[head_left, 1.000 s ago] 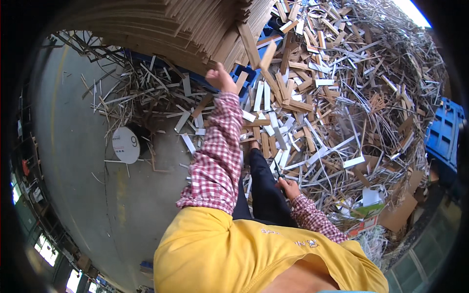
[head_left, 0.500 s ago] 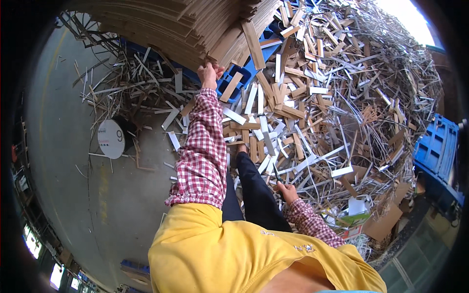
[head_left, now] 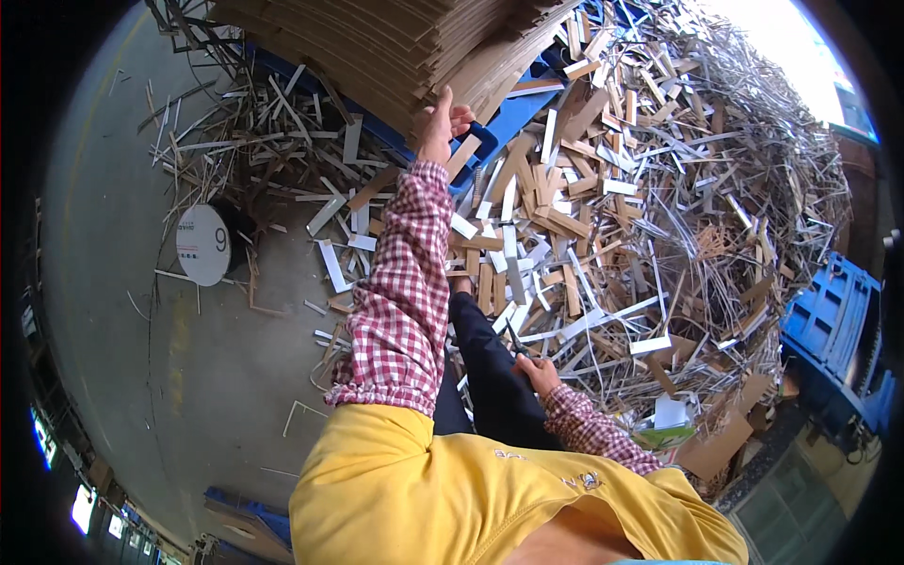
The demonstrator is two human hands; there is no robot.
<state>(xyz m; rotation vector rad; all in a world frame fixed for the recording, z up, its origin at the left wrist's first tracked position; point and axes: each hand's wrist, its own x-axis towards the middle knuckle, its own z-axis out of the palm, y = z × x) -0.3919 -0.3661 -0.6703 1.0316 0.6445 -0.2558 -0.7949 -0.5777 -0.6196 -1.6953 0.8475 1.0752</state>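
My left hand [head_left: 441,127] is at the near lower corner of a tall stack of brown cardboard sheets [head_left: 377,47]. Its fingers are apart, with nothing seen between them; whether they touch the sheets I cannot tell. Beneath the stack, a blue plastic pallet [head_left: 513,118] shows its corner just right of that hand. Low over the scrap, my right hand [head_left: 540,375] is closed round a dark, thin, pointed tool [head_left: 514,341] that looks like a knife. Its tip points away from me.
Cardboard and white strips [head_left: 556,217] cover the floor ahead and to the right, rising into a tangled heap [head_left: 753,141]. More strips [head_left: 273,132] lie left of the pallet. A white-faced reel [head_left: 202,245] stands on the grey floor. Blue crates [head_left: 833,325] are at right.
A cardboard strip that stood against the stack's corner is gone from there. My left hand's fingers have spread and lifted slightly. My right hand has shifted a little left with its tool.
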